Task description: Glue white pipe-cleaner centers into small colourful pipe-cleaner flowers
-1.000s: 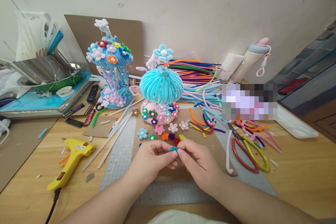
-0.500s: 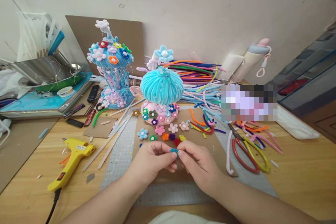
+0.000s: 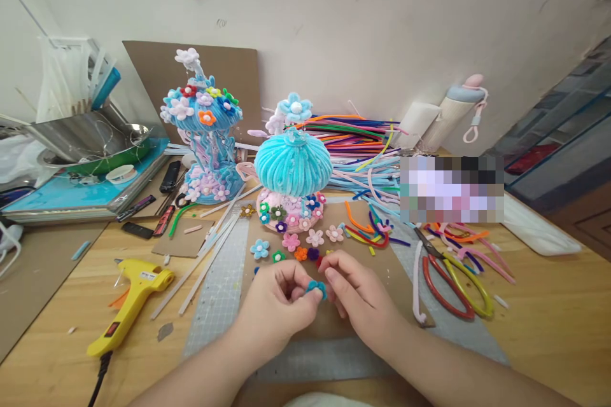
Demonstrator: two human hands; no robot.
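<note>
A teal pipe-cleaner flower (image 3: 316, 290) is pinched between the thumb and fingers of my left hand (image 3: 277, 296). Close at its right side is my right hand (image 3: 365, 292), fingers curved and slightly apart; whether a fingertip touches the petals is hidden. Just beyond my hands, small fuzzy flowers lie on a cardboard sheet (image 3: 401, 283), among them a blue flower (image 3: 259, 249), a pink flower (image 3: 291, 241) and an orange flower (image 3: 300, 254). Behind them stands a turquoise domed pipe-cleaner piece (image 3: 293, 166) over a pink base (image 3: 265, 219) dotted with flowers.
A yellow glue gun (image 3: 131, 305) lies at left, its cord running toward me. Scissors (image 3: 449, 280) with red and yellow handles rest at right near pipe-cleaner offcuts (image 3: 365, 222). Further back are a taller flowered piece (image 3: 203, 114), a metal pot (image 3: 83, 133) and bundled pipe cleaners (image 3: 353, 130).
My right fingers have drawn slightly away from the teal flower, which now shows more of its petals in my left hand. The view has tipped up a little.
</note>
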